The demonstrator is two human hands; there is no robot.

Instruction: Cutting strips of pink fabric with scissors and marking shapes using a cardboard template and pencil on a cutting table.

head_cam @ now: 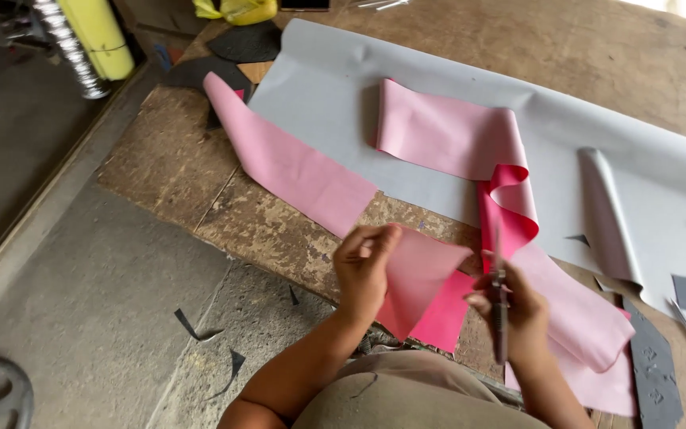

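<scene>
Lower centre of frame: the left hand (363, 270) pinches the near edge of a pink strip (295, 167), whose long axis runs toward the upper left. Just right of it, the right hand (514, 306) is closed around upright scissors (499, 310). A grey sheet (597, 143) lies beyond on the worn wooden table (168, 167). No containers visible.

The long strip (295, 171) is pale pink on one face and hot pink on the other, the brighter side showing at its twist and under the fold. Beneath it lies a plain light grey sheet (438, 87). The worktop (176, 159) is worn brown wood, blotched with paler patches. A dark grey embossed piece (653, 365) lies at the right edge. A yellow roll (101, 36) stands in the far corner. The floor (97, 294) is dull grey with black scraps.
</scene>
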